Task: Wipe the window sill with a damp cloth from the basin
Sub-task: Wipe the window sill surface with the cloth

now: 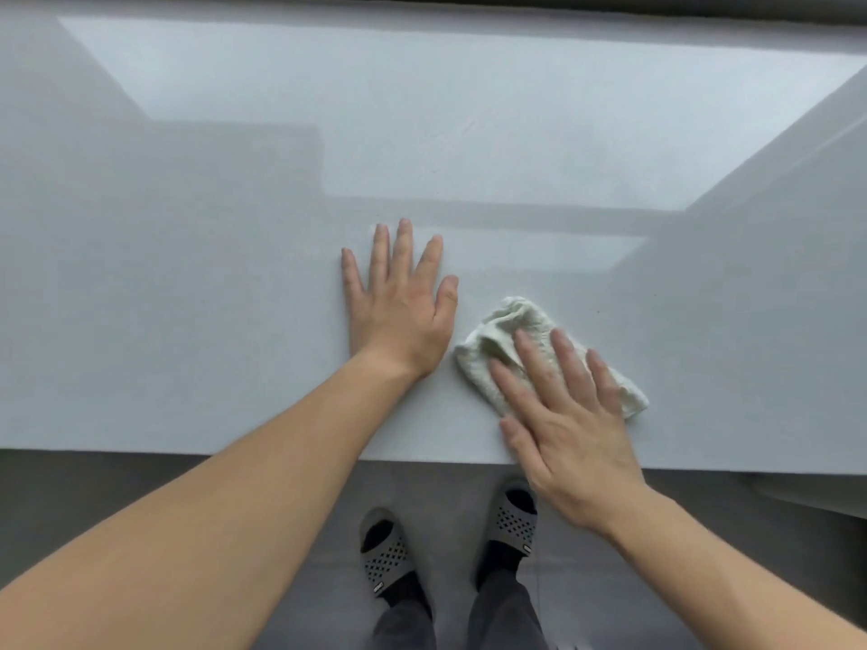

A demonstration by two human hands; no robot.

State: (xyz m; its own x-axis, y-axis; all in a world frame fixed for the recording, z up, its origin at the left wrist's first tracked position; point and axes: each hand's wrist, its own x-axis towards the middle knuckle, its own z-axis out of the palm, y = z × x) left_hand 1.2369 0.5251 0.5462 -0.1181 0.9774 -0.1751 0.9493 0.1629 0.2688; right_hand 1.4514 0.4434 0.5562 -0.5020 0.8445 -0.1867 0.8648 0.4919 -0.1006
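Note:
A wide, pale grey window sill point(187, 297) fills most of the head view. A crumpled white cloth point(511, 330) lies on it near the front edge, right of centre. My right hand point(563, 415) rests flat on top of the cloth, fingers spread and pressing it onto the sill. My left hand point(399, 302) lies flat on the bare sill just left of the cloth, palm down, fingers apart, holding nothing. The basin is not in view.
The dark window frame point(563, 2) runs along the far edge of the sill. The sill's front edge crosses the view low down. Below it is grey floor point(140, 490) with my feet in grey perforated slippers point(387, 551).

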